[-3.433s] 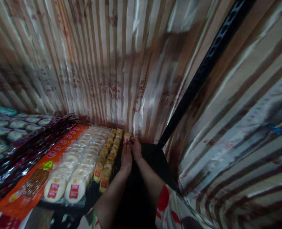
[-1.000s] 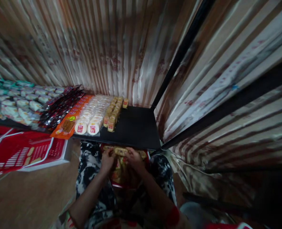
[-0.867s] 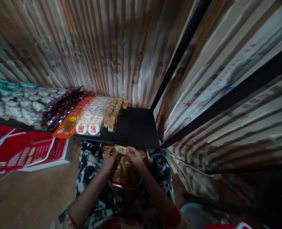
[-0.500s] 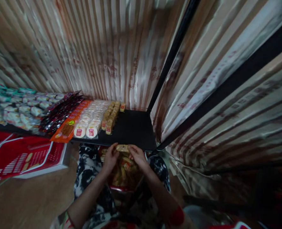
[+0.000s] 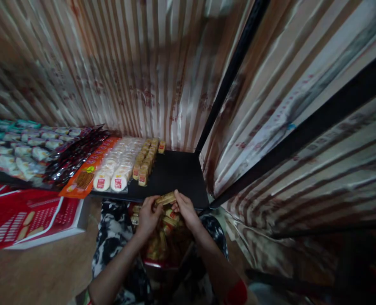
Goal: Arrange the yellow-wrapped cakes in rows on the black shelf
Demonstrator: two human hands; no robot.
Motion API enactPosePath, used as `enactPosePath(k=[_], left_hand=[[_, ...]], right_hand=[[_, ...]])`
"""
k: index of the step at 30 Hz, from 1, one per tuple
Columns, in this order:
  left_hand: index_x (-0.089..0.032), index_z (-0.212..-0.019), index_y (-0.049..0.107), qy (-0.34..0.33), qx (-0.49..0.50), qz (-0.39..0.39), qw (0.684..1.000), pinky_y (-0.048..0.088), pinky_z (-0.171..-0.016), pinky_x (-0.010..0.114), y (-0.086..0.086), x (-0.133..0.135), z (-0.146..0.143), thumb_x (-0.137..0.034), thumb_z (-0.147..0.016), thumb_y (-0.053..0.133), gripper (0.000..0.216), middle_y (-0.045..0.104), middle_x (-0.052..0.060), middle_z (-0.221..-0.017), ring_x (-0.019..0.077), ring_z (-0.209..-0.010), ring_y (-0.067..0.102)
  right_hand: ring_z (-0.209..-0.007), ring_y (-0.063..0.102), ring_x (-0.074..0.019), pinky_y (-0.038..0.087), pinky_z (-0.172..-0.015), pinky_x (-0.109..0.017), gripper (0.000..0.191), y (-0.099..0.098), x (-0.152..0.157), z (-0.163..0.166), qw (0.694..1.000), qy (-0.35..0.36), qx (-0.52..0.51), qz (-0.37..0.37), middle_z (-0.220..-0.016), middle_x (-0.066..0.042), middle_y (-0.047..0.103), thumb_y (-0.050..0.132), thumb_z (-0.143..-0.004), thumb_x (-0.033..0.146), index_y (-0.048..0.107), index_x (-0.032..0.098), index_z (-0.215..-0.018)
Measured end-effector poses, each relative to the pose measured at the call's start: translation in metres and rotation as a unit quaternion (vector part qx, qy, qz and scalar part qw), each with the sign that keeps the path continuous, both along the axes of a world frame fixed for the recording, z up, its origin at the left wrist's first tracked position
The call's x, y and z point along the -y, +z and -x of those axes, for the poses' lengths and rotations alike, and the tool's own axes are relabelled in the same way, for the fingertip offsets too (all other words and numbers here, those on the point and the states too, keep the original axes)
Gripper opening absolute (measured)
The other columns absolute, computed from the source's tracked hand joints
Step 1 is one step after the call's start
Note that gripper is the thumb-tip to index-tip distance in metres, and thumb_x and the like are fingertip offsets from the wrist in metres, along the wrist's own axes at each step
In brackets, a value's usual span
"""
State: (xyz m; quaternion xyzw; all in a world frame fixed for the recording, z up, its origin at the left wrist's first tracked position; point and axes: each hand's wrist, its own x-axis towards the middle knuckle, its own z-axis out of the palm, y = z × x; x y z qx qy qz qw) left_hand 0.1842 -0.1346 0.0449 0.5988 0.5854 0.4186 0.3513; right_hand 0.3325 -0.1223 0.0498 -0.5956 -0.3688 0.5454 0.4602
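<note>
Head view. Both hands are at the lower centre of the frame, close together but not visibly touching. The left hand point(image 5: 148, 216) grips the left end of a gold-wrapped packet point(image 5: 165, 198); the right hand point(image 5: 186, 209) grips the right end, thumb uppermost. The held packet is tilted, right end higher, near the front edge of the black shelf point(image 5: 180, 171) and above the red container point(image 5: 161, 265) of loose packets point(image 5: 156, 243).

Changes: 3.4 seconds ago, both hands were at the rear of the shelf, on a packet there. That single packet point(image 5: 161, 147) now stands unattended at the centre of the frame, just right of the rear end of the packet rows point(image 5: 146, 159). Half a second ago, the held packet lay nearly level; it has since been tipped.

Significance: the rear packet appears to be placed and released. The held packet appears to be undergoing turning or adjustment between the fingertips; it is not yet on the shelf. Its label side cannot be confirmed.
</note>
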Motion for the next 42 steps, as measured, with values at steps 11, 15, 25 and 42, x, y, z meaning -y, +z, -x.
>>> enactPosePath(k=[11,15,25,42], left_hand=[[-0.015,-0.084,0.059,-0.011,0.240,0.171,0.955,0.041,-0.050,0.022,0.007,-0.032,-0.009,-0.056,-0.067,0.057,0.045,0.060,-0.001,-0.065,0.0122,-0.056,0.056],[-0.016,-0.077,0.057,0.004,0.248,0.185,0.951,0.037,-0.046,0.020,0.008,-0.042,-0.014,-0.061,-0.066,0.055,0.047,0.056,-0.003,-0.051,0.0097,-0.046,0.050],[-0.018,-0.059,0.050,0.011,0.214,0.194,0.957,0.030,-0.041,0.020,0.008,-0.074,-0.022,-0.070,-0.064,0.050,0.052,0.046,-0.005,-0.040,0.0073,-0.036,0.040],[-0.016,-0.088,0.064,0.028,-0.079,0.001,0.997,0.043,-0.075,0.030,0.033,-0.141,-0.040,-0.039,-0.079,0.050,0.028,0.058,0.007,-0.084,0.0192,-0.079,0.056]], right_hand=[[-0.053,0.056,-0.0100,0.041,-0.048,-0.020,0.054,-0.005,-0.026,0.003,0.999,-0.034,-0.014,-0.010,-0.062,-0.001,0.061,0.056,-0.064,0.069,0.061,0.016,-0.070],[-0.058,0.058,-0.0110,0.043,-0.050,-0.020,0.045,-0.007,-0.034,0.005,0.999,-0.027,-0.025,-0.019,-0.069,-0.001,0.063,0.062,-0.064,0.059,0.062,0.017,-0.078],[-0.088,0.061,-0.0184,0.051,-0.066,-0.027,0.056,-0.017,-0.061,0.001,0.991,-0.077,0.092,-0.057,-0.109,-0.008,0.061,0.060,-0.070,0.038,0.050,0.021,-0.123],[-0.091,0.056,-0.0198,0.043,-0.085,-0.034,0.028,-0.003,-0.117,-0.019,0.906,0.061,0.369,-0.198,-0.095,-0.005,0.065,0.055,-0.077,0.024,0.065,0.022,-0.103]])
